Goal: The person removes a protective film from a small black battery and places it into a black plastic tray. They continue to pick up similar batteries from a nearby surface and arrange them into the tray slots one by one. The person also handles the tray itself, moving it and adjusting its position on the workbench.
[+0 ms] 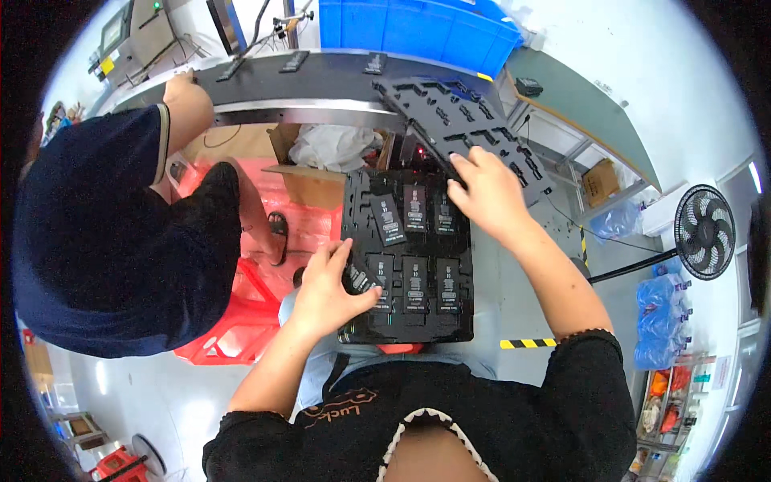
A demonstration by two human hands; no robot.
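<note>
My left hand (325, 293) is curled at the left side of a black moulded tray (408, 328), with a flat black phone battery (360, 279) between thumb and fingers. Two rows of similar batteries with white print lie in this tray, such as the front middle battery (414, 283). One back-row battery (388, 219) sits tilted. Raised to the right, my right hand (488, 193) grips the near edge of a second black tray (462, 120), whose visible pockets hold no batteries. That tray slants over the conveyor's edge.
Several batteries rest on a dark conveyor belt (333, 76) ahead, with a blue bin (418, 28) behind it. Beneath stands a cardboard box (309, 186) with plastic. A co-worker (128, 233) sits close on the left. To the right are a green-topped table (582, 112) and a fan (704, 231).
</note>
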